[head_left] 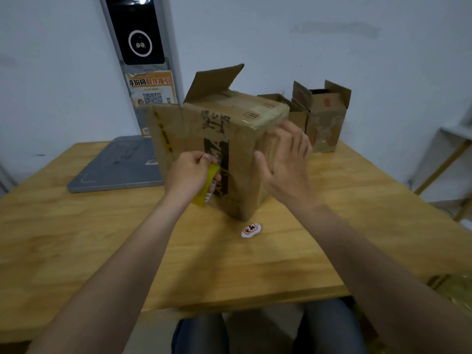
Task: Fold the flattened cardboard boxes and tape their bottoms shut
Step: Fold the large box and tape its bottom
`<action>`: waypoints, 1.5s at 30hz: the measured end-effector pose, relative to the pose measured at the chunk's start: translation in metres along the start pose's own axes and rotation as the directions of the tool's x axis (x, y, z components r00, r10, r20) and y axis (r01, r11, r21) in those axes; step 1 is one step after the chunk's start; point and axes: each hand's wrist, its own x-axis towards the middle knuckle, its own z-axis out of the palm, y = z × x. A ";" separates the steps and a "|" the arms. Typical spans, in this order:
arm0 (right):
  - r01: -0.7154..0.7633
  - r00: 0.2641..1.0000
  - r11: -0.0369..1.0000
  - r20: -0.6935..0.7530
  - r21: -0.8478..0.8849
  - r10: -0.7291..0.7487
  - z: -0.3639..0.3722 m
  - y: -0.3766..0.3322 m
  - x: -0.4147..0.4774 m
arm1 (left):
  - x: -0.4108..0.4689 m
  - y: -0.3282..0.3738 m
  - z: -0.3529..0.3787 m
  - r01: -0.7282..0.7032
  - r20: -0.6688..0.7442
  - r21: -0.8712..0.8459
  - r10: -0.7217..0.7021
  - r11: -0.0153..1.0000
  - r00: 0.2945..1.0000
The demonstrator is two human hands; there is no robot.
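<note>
The box [229, 139] stands upright mid-table [102, 238]. The left hand [189, 175] grips the tape roll [205, 186] at its front face; the right hand [283, 162], fingers spread, is by its right side.

The light wooden table [102, 251] bears a tall brown cardboard box [237, 159], which stands between the left hand [189, 172] and the right hand [283, 164]. A small white oval tag with a red-edged label [251, 230] lies nearer than both hands. A flat grey metal platform [117, 167] sits left of the left hand. Smaller open brown cardboard boxes [327, 123] stand beyond the right hand.
</note>
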 end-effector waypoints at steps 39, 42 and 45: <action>-0.816 0.461 0.547 0.780 0.186 0.424 0.078 0.097 0.000 | -0.020 -0.043 0.089 0.128 -0.196 -0.236 -0.176 0.963 0.965; -0.757 0.588 0.586 0.694 0.289 0.416 0.058 0.081 0.008 | -0.009 -0.030 0.068 0.001 -0.274 -0.220 -0.063 0.976 0.960; -0.642 0.722 0.682 0.576 0.350 0.384 0.029 0.056 0.023 | 0.004 -0.011 0.041 -0.104 -0.316 -0.206 0.034 0.973 0.948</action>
